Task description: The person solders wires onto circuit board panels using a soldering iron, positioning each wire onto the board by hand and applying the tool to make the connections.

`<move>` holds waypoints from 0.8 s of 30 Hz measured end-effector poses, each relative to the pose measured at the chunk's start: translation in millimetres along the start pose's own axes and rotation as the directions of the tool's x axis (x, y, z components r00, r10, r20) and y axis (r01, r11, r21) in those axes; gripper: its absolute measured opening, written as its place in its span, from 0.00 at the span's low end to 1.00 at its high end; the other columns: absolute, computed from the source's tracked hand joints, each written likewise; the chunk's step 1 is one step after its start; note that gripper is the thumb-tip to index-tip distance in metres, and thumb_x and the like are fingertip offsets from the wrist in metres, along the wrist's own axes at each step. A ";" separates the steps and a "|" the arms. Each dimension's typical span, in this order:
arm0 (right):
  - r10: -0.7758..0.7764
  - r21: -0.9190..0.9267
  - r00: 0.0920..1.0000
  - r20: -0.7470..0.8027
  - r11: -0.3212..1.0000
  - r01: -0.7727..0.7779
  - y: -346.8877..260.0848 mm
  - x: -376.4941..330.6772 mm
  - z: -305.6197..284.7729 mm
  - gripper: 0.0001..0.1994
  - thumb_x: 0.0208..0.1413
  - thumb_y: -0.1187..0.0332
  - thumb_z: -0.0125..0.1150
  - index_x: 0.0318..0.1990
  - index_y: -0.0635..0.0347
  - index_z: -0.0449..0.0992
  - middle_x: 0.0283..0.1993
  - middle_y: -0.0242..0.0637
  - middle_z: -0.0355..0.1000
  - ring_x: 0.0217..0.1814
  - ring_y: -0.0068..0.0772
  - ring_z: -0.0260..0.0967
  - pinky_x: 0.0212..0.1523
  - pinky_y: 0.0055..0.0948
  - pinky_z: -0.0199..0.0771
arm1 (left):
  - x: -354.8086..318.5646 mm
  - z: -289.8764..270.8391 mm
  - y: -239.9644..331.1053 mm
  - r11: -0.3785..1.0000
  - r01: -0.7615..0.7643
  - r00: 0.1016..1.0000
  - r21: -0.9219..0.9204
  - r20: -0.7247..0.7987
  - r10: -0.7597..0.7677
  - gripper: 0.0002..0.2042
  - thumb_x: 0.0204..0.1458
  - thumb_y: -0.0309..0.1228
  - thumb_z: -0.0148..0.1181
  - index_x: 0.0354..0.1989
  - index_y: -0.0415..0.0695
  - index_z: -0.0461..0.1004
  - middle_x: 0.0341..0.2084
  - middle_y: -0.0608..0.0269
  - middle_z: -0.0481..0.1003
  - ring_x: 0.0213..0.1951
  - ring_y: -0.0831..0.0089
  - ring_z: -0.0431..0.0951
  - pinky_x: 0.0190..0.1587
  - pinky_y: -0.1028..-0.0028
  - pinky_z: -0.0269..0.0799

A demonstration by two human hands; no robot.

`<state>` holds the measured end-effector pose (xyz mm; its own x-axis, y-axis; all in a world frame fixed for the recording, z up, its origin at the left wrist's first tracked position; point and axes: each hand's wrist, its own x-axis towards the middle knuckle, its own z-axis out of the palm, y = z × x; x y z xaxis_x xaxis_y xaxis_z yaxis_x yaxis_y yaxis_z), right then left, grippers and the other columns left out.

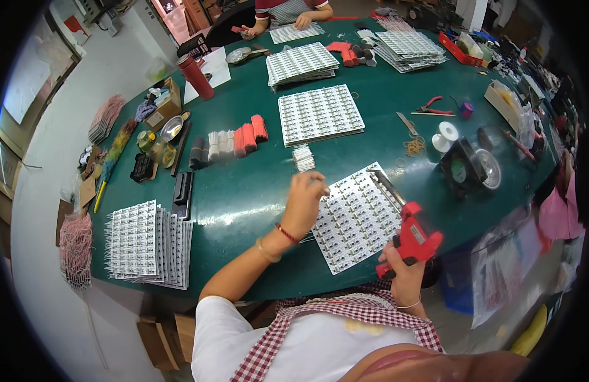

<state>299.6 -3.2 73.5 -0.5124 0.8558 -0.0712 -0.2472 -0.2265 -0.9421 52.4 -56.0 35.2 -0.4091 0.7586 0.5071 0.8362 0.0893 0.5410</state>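
My right hand (406, 274) is wrapped around the handle of a red pistol-grip tool (416, 234). The tool's long, narrow metal nose reaches over the upper right part of a white circuit board panel (355, 223) covered in rows of small components. Over that panel's left edge is my left hand (305, 197), its fingers curled together; whatever they pinch is too small to make out. Just beyond this hand lies a bundle of short white wires (304, 158). Farther back sits a stack of similar panels (321, 114).
More panels are stacked at front left (148, 245) and at the back (301, 63). Red wire bundles (248, 137) lie left of centre. A white spool (444, 135) and a black fan-like box (461, 169) stand at right. Across the table, another person's hand (304, 20) touches a panel.
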 end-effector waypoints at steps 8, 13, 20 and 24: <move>0.175 -0.183 0.965 0.194 0.973 -0.140 12.0 -2.9 7.2 0.20 0.54 0.75 0.60 0.54 0.66 0.64 0.41 0.39 0.71 0.38 0.25 0.72 0.40 0.25 0.74 | -75.2 3.3 86.2 0.904 0.284 0.899 -0.320 0.417 -0.134 0.08 0.50 0.18 0.53 0.38 0.40 0.71 0.28 0.52 0.74 0.30 0.57 0.78 0.31 0.67 0.73; 0.172 -0.108 0.973 0.153 0.982 -0.157 4.4 -6.0 5.8 0.16 0.53 0.75 0.61 0.49 0.66 0.67 0.37 0.37 0.73 0.34 0.24 0.72 0.35 0.23 0.73 | -74.1 1.1 92.6 0.881 0.240 0.927 -0.408 0.365 -0.084 0.05 0.52 0.20 0.53 0.36 0.39 0.72 0.26 0.54 0.73 0.27 0.58 0.77 0.29 0.68 0.73; 0.165 -0.039 0.980 0.113 0.986 -0.161 5.7 -6.2 3.5 0.16 0.54 0.75 0.60 0.49 0.66 0.66 0.34 0.34 0.72 0.31 0.22 0.71 0.33 0.22 0.72 | -68.8 -6.2 98.9 0.888 0.174 0.920 -0.425 0.393 0.008 0.07 0.52 0.20 0.54 0.39 0.40 0.73 0.25 0.57 0.70 0.23 0.68 0.76 0.25 0.72 0.71; 0.173 -0.053 0.980 0.101 0.984 -0.168 7.4 -6.9 2.0 0.15 0.54 0.74 0.61 0.48 0.66 0.68 0.34 0.33 0.72 0.32 0.20 0.70 0.33 0.21 0.71 | -66.6 -7.1 101.6 0.880 0.154 0.934 -0.449 0.357 0.019 0.06 0.53 0.20 0.54 0.38 0.39 0.73 0.25 0.57 0.71 0.22 0.69 0.75 0.25 0.73 0.71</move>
<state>299.7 -11.7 67.7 -0.6279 0.7523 -0.1995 -0.1137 -0.3423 -0.9327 162.0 -101.9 61.1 -0.2361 0.9406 0.2438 0.5090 -0.0940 0.8556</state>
